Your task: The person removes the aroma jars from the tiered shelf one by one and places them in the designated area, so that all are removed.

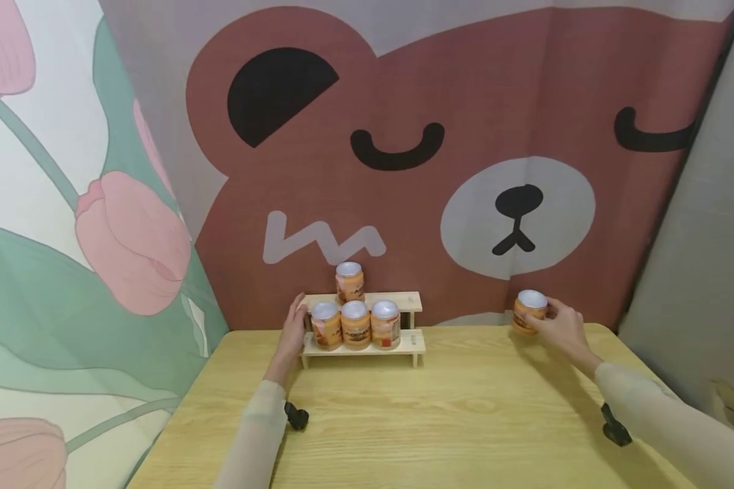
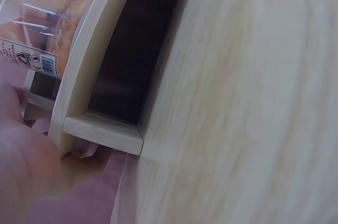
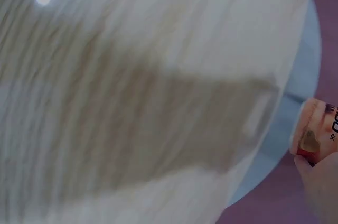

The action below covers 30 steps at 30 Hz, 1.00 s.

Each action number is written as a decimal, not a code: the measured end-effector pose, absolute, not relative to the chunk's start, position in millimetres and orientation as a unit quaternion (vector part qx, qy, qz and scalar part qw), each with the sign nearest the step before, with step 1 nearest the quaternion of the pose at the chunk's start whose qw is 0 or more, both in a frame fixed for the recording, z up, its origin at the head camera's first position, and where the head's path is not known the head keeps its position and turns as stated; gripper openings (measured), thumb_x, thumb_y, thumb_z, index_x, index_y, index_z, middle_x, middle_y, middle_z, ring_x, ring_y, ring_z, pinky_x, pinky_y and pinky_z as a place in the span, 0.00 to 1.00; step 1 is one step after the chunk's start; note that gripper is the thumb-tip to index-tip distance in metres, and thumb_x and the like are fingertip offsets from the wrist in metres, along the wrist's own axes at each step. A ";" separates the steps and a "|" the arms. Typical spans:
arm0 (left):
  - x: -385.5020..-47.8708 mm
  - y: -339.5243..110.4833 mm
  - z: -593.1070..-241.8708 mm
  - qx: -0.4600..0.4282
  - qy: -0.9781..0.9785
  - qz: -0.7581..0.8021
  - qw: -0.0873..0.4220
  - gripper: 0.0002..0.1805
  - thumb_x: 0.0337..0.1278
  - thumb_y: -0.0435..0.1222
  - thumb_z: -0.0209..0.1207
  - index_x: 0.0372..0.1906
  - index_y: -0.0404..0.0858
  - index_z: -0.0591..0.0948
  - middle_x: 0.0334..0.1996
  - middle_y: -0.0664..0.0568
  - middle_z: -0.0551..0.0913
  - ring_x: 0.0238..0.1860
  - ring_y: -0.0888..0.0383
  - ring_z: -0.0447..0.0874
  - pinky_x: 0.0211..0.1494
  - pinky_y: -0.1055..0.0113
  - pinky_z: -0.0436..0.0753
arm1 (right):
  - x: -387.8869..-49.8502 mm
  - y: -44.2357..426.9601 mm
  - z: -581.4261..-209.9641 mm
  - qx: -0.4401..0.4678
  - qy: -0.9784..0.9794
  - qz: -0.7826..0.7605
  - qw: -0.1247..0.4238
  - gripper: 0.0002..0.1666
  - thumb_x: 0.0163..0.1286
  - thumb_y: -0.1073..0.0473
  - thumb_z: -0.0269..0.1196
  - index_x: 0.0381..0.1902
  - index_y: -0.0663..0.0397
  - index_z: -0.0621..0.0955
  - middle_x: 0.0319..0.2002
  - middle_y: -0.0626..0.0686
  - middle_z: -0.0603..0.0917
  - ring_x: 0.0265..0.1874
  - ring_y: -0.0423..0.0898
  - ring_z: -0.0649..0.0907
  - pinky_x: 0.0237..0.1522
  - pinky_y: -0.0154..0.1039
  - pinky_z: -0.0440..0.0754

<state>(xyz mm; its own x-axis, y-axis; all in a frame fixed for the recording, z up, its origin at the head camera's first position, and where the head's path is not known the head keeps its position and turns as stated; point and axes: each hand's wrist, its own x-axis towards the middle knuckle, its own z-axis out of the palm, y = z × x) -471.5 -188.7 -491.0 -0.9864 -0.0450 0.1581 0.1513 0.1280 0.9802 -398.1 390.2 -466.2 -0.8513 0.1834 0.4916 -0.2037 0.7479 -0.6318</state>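
Observation:
A two-step wooden stand [image 1: 413, 341] is at the back of the table. My left hand [image 1: 291, 329] holds its left end; in the left wrist view the fingers of that hand [image 2: 31, 166] reach behind the wood. On the lower step three orange cans with pale lids stand in a row: a left can [image 1: 327, 327], a middle can [image 1: 356, 326] and a right can [image 1: 386, 326]. One more can [image 1: 350, 282] stands on the upper step. Off to the right, my right hand [image 1: 564, 329] grips another orange can [image 1: 526, 314] upright, above the table's back edge.
The light wooden table [image 1: 367, 421] stretches in front of the stand. Behind it hangs a curtain [image 1: 404, 217] with a bear face, and a tulip-print curtain [image 1: 134, 244] hangs on the left. Each wrist carries a small black device.

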 end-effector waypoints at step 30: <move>-466.5 -184.4 -484.6 -0.042 -0.747 -0.658 0.090 0.30 0.84 0.51 0.37 0.82 0.48 0.56 0.80 0.42 0.52 0.78 0.40 0.48 0.75 0.40 0.51 | -405.1 456.7 -503.6 -0.078 -0.910 0.321 0.252 0.46 0.70 0.41 0.65 0.62 0.82 0.68 0.53 0.82 0.74 0.51 0.80 0.71 0.49 0.71 0.69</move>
